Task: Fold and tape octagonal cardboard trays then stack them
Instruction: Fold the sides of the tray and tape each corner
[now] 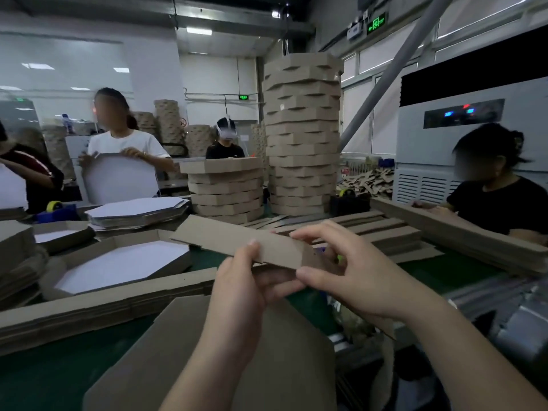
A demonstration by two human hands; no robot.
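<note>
Green desk [35, 378] crowded with cardboard. Our left grip [241, 281] and right grip [351, 271] both pinch one end of a long brown cardboard tray strip [225, 237], which runs leftward beyond them; we should crease squarely at the fold.

Packing workshop, stacked cardboard trays [302, 137], seated workers [124, 143]

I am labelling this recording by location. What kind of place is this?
Most likely a packaging workshop or small factory. Tall stacks of folded cardboard trays stand on a green worktable, other people handle cardboard around it, and the left hand and right hand pinch a cardboard strip.
</note>
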